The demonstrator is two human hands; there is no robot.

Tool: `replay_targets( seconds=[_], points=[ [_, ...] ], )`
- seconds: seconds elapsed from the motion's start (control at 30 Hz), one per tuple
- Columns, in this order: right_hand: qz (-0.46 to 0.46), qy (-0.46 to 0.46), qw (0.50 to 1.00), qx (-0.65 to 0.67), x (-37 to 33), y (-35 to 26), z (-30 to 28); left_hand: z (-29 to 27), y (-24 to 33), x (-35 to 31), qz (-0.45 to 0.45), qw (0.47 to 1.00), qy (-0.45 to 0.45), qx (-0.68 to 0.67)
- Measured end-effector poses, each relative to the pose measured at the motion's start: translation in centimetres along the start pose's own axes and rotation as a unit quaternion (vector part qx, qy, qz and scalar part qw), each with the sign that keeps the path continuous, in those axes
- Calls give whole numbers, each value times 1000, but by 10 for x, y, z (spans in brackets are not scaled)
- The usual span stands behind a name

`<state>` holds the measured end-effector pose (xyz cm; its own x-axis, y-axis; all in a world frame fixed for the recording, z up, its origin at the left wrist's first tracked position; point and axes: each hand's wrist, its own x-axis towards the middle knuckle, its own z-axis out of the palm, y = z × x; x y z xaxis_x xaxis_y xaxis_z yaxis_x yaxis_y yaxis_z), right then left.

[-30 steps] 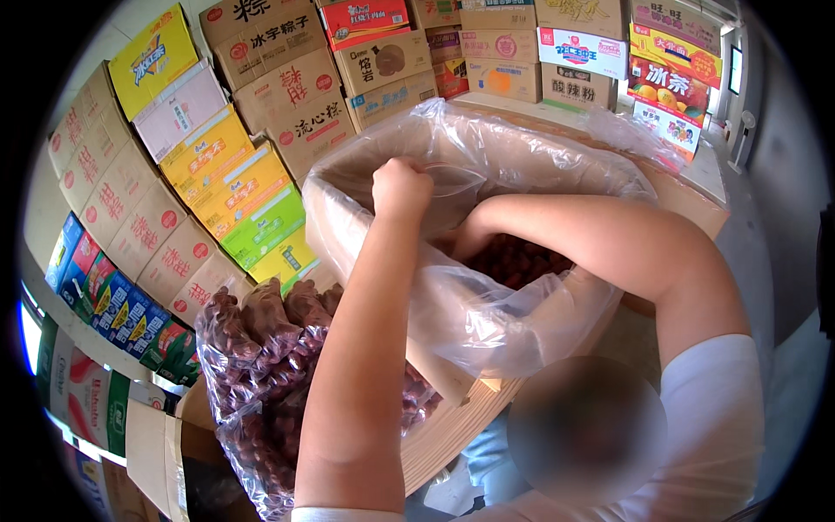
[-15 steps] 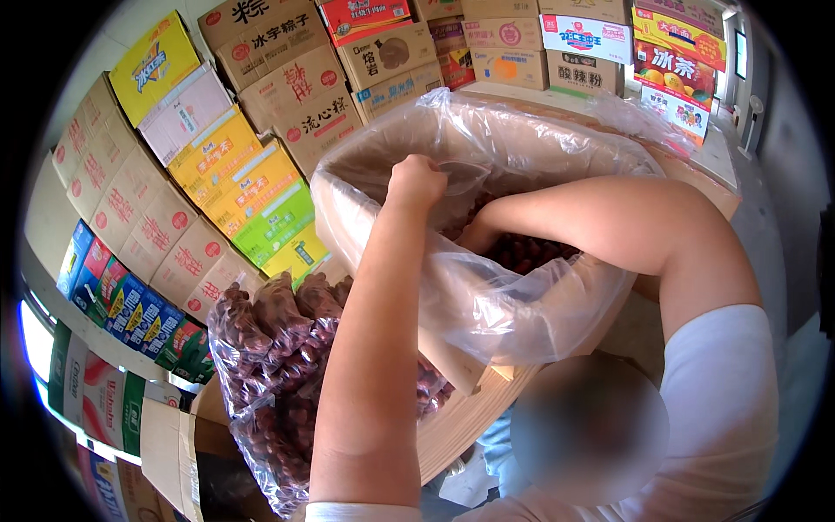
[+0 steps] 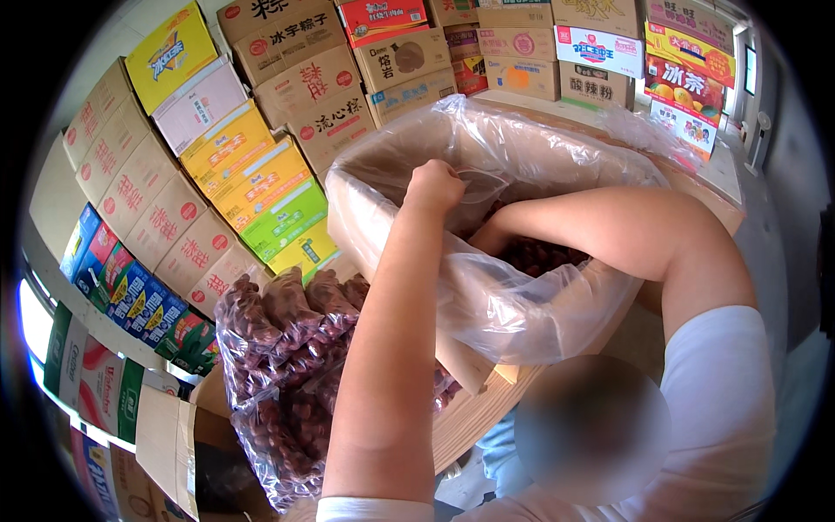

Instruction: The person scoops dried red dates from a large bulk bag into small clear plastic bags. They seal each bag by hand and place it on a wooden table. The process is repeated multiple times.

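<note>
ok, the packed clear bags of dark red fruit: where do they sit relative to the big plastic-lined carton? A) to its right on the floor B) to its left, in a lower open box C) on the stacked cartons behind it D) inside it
B: the packed bags of dark red fruit sit piled in a lower open box to the left of the plastic-lined carton, beside the left forearm; the left hand grips the liner up at the carton's rim.

Stacked cardboard cartons [image 3: 287, 91] (brown, yellow, green) fill the far left wall; blue boxes [image 3: 130, 291] sit lower left. Clear bags of red fruit [image 3: 287, 348] lie near, beside the plastic-lined carton [image 3: 487, 165].
</note>
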<state>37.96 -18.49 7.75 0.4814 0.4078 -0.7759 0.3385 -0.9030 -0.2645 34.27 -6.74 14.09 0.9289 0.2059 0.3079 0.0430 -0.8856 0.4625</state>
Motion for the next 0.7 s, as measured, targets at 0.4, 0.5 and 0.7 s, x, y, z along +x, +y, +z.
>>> replay_targets(
  seconds=[0.4,0.5,0.7],
  points=[
    [-164,50,985,-18,24,-2,0,11,-14,4,0,1000,21,-10],
    [-233,179,955,-34,39,10,-1,8,-7,5,4,1000,26,-13],
    [-150,124,970,-145,35,-1,-9,7,-8,2,-11,1000,18,-9]
  ],
)
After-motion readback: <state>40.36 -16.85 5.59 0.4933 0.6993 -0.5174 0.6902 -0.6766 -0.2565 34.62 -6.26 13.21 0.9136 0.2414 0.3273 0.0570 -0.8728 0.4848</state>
